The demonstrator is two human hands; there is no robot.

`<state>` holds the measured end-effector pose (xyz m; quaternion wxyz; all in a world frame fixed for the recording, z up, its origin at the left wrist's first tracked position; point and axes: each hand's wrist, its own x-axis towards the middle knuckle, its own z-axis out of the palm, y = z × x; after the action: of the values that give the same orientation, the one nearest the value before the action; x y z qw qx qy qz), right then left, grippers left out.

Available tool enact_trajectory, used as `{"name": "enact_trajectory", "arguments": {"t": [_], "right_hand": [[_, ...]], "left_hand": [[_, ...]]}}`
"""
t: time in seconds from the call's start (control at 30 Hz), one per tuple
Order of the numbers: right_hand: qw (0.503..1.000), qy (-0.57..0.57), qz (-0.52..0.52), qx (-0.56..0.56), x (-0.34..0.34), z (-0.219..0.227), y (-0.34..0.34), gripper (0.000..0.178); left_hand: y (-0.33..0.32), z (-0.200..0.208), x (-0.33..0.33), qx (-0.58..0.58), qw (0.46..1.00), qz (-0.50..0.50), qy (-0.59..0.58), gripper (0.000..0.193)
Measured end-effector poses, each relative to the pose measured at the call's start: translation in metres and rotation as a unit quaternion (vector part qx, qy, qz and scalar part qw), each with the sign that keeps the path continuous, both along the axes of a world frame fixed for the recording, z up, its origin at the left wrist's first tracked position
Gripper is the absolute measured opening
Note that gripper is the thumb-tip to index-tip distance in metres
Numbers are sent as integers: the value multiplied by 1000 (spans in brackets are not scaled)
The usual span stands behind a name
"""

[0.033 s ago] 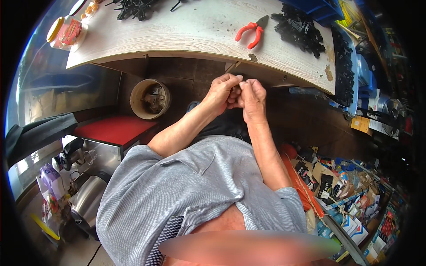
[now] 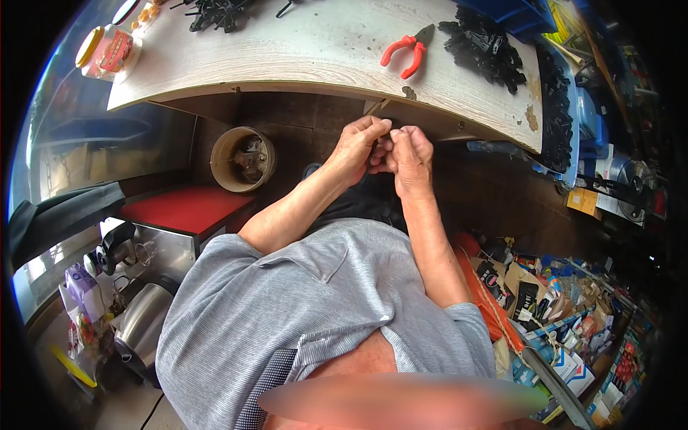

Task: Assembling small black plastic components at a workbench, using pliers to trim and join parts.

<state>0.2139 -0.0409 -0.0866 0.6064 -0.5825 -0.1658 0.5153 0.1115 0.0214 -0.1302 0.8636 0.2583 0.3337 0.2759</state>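
Note:
My left hand (image 2: 358, 147) and my right hand (image 2: 412, 159) meet in front of my body, just off the table's near edge. Both are closed, thumbs and fingertips pinched close to each other. Whatever they hold, if anything, is too small and too covered by the fingers to make out. Beyond them on the white wood-grain table (image 2: 308, 61) lie pliers (image 2: 407, 51) with red handles, their jaws pointing away to the right. A heap of small black plastic parts (image 2: 484, 50) is right of the pliers, and another black heap (image 2: 218, 14) lies at the far left.
A round bucket (image 2: 244, 136) with scraps inside stands under the table at left. A jar (image 2: 107, 51) with a yellow lid is on the table's left end. A blue tray of black parts (image 2: 555, 107) adjoins the right end. Piled packages (image 2: 552, 301) fill the lower right.
My right hand has shifted very slightly to the right, and the gap between the two thumbs has widened a little. Everything else is as before.

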Motion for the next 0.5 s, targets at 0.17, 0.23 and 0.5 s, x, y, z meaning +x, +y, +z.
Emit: {"name": "enact_trajectory", "arguments": {"t": [0.17,0.23,0.5], "right_hand": [[999,8,-17,46,18,5,0,15],[998,13,-4,63,22,6,2,17],[998,38,-12,46,16,11,1,19]], "left_hand": [[4,25,-8,129,992,-11,8,28],[5,27,-14,194,981,-19,-6,33],[9,36,-32,395,913,-96,-4,45]]}}
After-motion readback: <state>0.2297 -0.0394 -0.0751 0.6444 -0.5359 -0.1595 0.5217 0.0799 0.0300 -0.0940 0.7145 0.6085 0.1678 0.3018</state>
